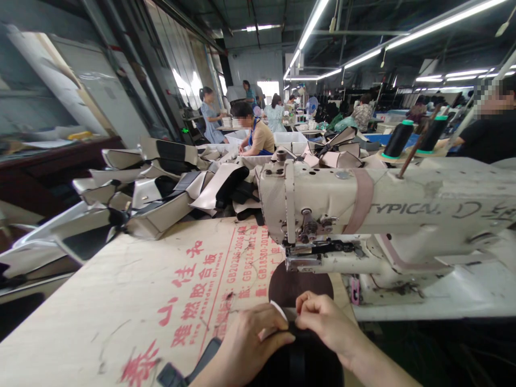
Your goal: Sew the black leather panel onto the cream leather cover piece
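My left hand and my right hand are both closed in a pinch on the near edge of a dark fabric piece with a pale lining showing between the fingers. The piece lies on the board in front of the sewing machine, its far end under the needle area. More black material bunches below my hands at the bottom edge.
A plywood work board with red printed characters spreads to the left. Stacks of cut beige and black pieces pile up behind it. Black thread cones stand behind the machine. Other workers sit further back.
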Demonstrator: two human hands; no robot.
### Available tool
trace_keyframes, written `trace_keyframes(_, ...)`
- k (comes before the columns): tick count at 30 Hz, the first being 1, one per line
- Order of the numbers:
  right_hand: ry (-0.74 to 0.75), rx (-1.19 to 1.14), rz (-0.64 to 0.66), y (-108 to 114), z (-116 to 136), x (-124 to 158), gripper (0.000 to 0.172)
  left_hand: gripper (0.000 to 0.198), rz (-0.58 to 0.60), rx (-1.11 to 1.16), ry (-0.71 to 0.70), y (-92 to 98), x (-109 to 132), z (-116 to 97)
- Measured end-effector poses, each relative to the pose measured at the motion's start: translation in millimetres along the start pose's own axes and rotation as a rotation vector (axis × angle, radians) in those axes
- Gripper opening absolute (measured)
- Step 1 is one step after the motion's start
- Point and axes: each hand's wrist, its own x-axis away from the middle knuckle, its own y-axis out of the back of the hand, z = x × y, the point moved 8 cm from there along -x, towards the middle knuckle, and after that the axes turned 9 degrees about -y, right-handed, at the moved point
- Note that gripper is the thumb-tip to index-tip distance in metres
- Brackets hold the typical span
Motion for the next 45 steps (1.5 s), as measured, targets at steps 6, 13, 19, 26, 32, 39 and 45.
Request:
trace_keyframes(6, -0.020, -0.024, -0.005, -0.7, 0.3, -2.1, 0.017, 0.010, -0.037, -0.032, 0.007, 2.4, -0.7, -0.4)
trace_keyframes(13, -0.024, 0.007, -0.027, -2.2, -2.7, -4.9, 0.017, 0.018, 0.004, -0.099, -0.128, -0.3, 0.2, -10.7)
trace_keyframes(19, 0.193, 0.167, -0.246, 15.0, 3.4, 24.4, 0.018, 0.013, -0.060, -0.197, -0.150, 1.7, 1.4, -11.8)
trace_keyframes(26, 0.793, 0.797, -0.439, -2.6, 11.3, 74.5, 0.033, 0.013, -0.073, -0.194, -0.125, 1.0, -2.3, -12.3)
trace_keyframes(32, 0.785, 0.787, -0.434, -7.1, 15.6, 60.5, 0.025, 0.014, -0.123, -0.282, -0.208, 3.0, -0.7, -16.4)
trace_keyframes(39, 0.838, 0.868, -0.448, -13.3, 22.0, 64.2, 0.027, 0.014, -0.116, -0.336, -0.301, -0.4, 5.2, -22.1)
trace_keyframes(45, 1.049, 0.980, -0.549, -13.5, 28.4, 77.0, 0.028, 0.015, -0.029, -0.462, -0.407, -11.3, 11.1, -30.4)
